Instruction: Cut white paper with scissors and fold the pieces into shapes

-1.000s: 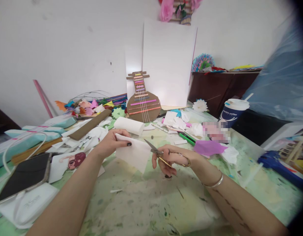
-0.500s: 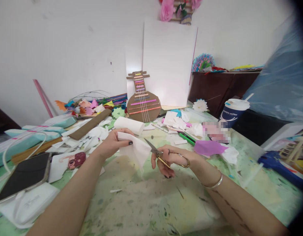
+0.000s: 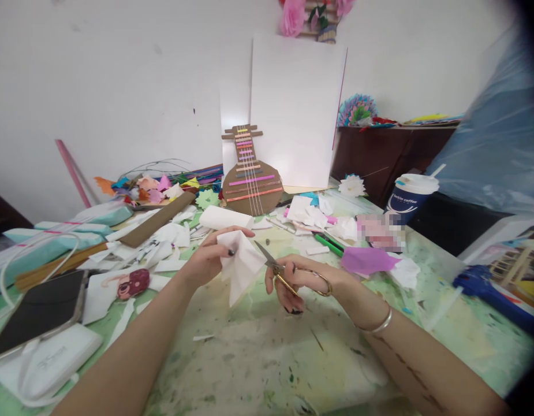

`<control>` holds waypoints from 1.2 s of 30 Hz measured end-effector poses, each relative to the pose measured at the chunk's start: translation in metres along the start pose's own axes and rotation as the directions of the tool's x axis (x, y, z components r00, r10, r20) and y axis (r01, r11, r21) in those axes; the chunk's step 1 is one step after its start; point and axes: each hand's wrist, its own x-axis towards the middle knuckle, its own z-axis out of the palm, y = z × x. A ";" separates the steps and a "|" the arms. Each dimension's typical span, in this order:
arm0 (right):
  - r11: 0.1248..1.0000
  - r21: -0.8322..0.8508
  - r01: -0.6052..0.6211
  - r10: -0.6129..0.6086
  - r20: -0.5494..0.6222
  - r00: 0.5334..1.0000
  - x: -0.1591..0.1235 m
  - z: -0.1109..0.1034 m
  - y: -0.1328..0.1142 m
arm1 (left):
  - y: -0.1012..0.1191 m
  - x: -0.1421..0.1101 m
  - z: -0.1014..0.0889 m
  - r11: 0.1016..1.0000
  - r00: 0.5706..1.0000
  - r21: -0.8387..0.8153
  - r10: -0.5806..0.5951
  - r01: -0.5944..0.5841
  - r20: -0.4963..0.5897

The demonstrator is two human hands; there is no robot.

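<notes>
The right hand holds scissors, blades slanting toward the bench's far-left corner, just beside white paper pinched in the left hand.

Creased white paper hangs point-down just beside gold-handled scissors.

My left forearm slants up and inward, the left hand raised at its end, its dark-nailed thumb pressed in a pinch. My right forearm reaches in from the other side, dark marks along its skin; the right hand sits nearby, fingers curled into a grip, well apart from my left wrist.
</notes>
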 end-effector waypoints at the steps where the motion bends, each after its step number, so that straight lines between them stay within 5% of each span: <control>1: 1.000 0.001 0.001 -0.001 0.006 1.000 0.000 0.000 0.000 | -0.001 0.000 0.001 1.000 1.000 -0.018 0.009 -0.008 0.023; 10: 1.000 -0.017 0.001 -0.002 -0.027 1.000 -0.001 0.004 -0.001 | -0.007 0.001 0.013 0.995 0.996 0.095 0.001 0.007 -0.086; 25: 0.998 -0.060 0.034 -0.034 0.002 0.999 0.003 0.000 0.004 | -0.001 0.000 0.010 0.979 0.996 0.205 -0.001 0.020 -0.094; 36: 0.995 -0.003 0.099 -0.099 -0.066 0.993 0.010 0.001 0.013 | -0.005 0.001 0.011 0.989 0.984 0.144 0.009 0.016 -0.176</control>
